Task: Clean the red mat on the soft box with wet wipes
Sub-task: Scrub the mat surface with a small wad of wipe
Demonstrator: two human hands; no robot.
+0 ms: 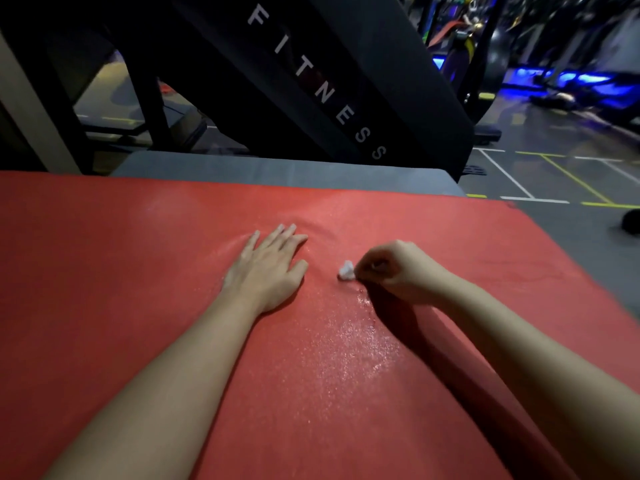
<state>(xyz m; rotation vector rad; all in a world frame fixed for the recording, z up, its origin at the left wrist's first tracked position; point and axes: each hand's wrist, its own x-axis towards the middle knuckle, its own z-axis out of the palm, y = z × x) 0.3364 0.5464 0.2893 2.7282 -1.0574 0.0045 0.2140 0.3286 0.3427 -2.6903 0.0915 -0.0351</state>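
pressing flat on the red mat (138, 271), the left hand (266, 268) lies palm down with its fingers (287, 233) straight and slightly spread. just beside it, the right hand (391, 268) has curled fingers pinching a small crumpled white wet wipe (345, 270) against the mat. a wet glistening streak (349, 344) runs toward the camera below the wipe. the mat covers a grey soft box (277, 169), with a black panel (311, 81) reading "fitness" behind.
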